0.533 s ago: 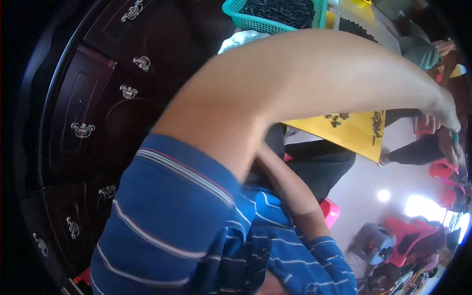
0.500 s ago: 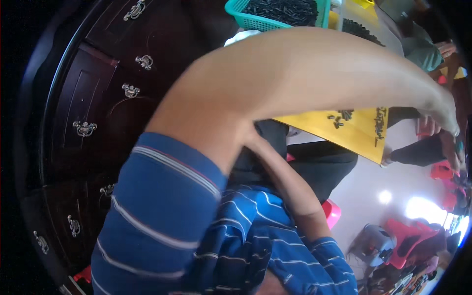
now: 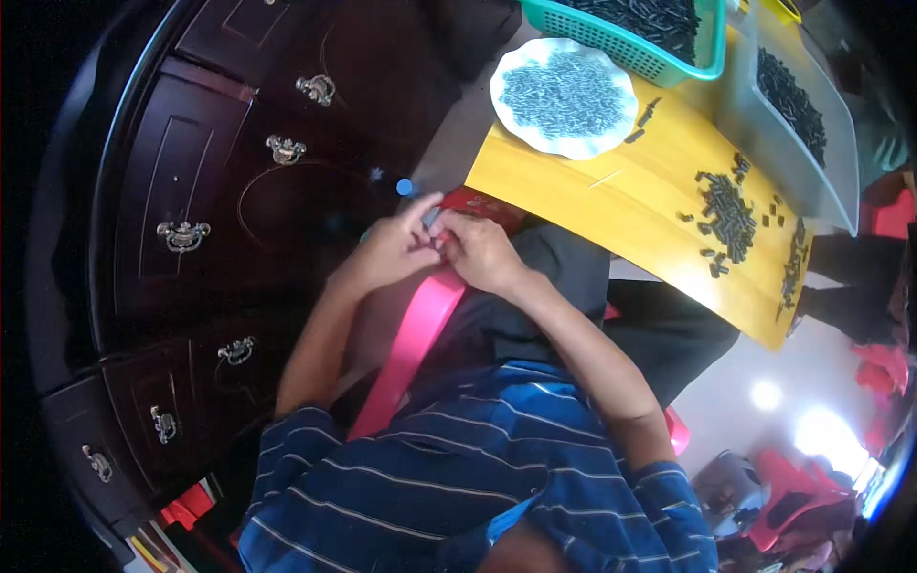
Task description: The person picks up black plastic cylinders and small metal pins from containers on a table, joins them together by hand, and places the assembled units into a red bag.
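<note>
My left hand [image 3: 387, 254] and my right hand [image 3: 485, 252] meet over my lap, just off the near left corner of the yellow table. Between their fingertips is a small dark grey piece [image 3: 431, 218], partly hidden by the fingers. Its exact kind is too small to tell. The left index finger sticks up beside it while the right fingers are curled and pinched against it. On the table, a white scalloped plate [image 3: 504, 113] holds many small silvery metal pins. Farther right lies a loose pile of short black cylinders [image 3: 730, 222].
A green basket [image 3: 630, 59] and a clear bin [image 3: 839, 191], both filled with black pieces, stand at the table's far side. Dark wooden drawers [image 3: 205, 315] rise at my left. A pink plastic seat edge [image 3: 420, 320] shows under my hands, beside something red [image 3: 492, 205].
My left arm, stretched rightward across the view before, has drawn back to my lap. Both hands now meet there, and the plate and black pile are uncovered.
</note>
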{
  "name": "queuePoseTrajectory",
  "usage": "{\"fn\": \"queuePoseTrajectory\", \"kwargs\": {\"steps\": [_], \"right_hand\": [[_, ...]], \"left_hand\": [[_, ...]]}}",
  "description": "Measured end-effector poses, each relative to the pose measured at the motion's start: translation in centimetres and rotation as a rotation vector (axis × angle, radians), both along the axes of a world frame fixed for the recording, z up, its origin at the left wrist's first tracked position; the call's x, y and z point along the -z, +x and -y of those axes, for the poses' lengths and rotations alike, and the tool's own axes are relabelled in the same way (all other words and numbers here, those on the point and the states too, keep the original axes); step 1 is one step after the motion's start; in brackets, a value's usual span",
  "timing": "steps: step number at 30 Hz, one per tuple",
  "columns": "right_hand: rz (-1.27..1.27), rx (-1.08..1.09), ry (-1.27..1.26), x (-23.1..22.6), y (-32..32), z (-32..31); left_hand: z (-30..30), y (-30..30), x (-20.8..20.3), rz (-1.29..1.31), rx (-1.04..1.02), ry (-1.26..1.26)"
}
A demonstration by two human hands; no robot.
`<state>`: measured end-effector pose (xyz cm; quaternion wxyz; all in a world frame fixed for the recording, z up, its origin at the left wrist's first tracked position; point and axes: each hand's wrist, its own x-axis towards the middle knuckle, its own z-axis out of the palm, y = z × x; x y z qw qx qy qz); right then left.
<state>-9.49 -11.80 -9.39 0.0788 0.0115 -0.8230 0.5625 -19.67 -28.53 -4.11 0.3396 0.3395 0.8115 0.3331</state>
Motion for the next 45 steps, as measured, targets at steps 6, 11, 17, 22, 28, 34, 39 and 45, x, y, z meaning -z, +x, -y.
{"fn": "queuePoseTrajectory", "kwargs": {"steps": [6, 11, 17, 22, 28, 34, 39, 45], "right_hand": [[0.02, 0.065, 0.176, 1.9, 0.2, 0.9], [-0.013, 0.231, 0.397, -1.6, 2.1, -0.9], [0.035, 0.044, 0.112, -4.2, 6.5, -3.7], [0.11, 0.002, 0.011, -4.9, 8.2, -5.0], [0.159, 0.021, -0.022, -5.0, 8.0, -4.7], [0.059, 0.055, -0.02, -4.9, 8.2, -5.1], [0.121, 0.066, -0.063, -6.2, 9.6, -5.6], [0.135, 0.092, -0.166, -7.0, 13.6, -8.3]], "left_hand": [[0.3, -0.7, 15.7, 0.043, -0.134, 0.307], [-3.7, -3.0, 12.7, -0.114, -0.152, 0.223], [-5.6, -9.8, 7.7, -0.28, -0.078, 0.168], [-7.6, -15.5, 6.5, -0.52, 0.095, 0.188], [-10.9, -19.5, 4.7, -0.689, 0.316, -0.038], [-14.8, -23.1, 3.7, -0.774, 0.324, 0.001], [-13.9, -26.5, 5.8, -0.885, 0.117, -0.268], [-11.1, -19.5, 4.5, -0.603, 0.227, -0.036]]}}
